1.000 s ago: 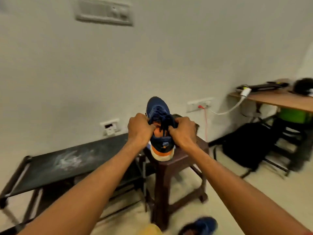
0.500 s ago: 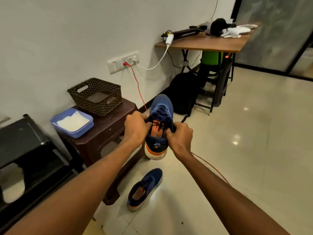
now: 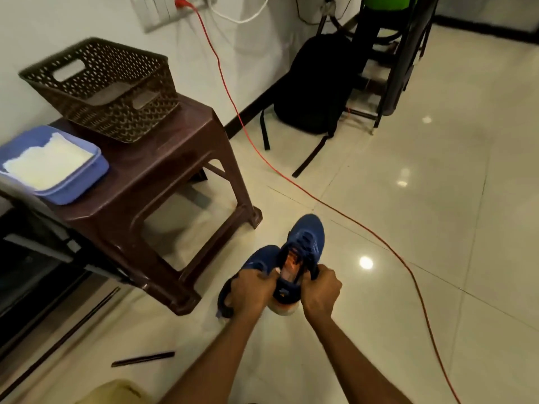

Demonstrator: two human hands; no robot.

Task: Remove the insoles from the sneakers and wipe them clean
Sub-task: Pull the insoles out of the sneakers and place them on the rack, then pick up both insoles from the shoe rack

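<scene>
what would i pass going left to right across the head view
blue tub → brown basket → left hand → right hand → green object. Left out because they overlap these: the stool, the held sneaker and the backpack.

A blue sneaker [image 3: 306, 239] is held at its opening by the left hand [image 3: 252, 293] and the right hand [image 3: 320, 290], toe pointing away. Its orange insole [image 3: 291, 262] shows between them. The other blue sneaker [image 3: 258, 259] lies beneath the left hand, partly hidden.
</scene>
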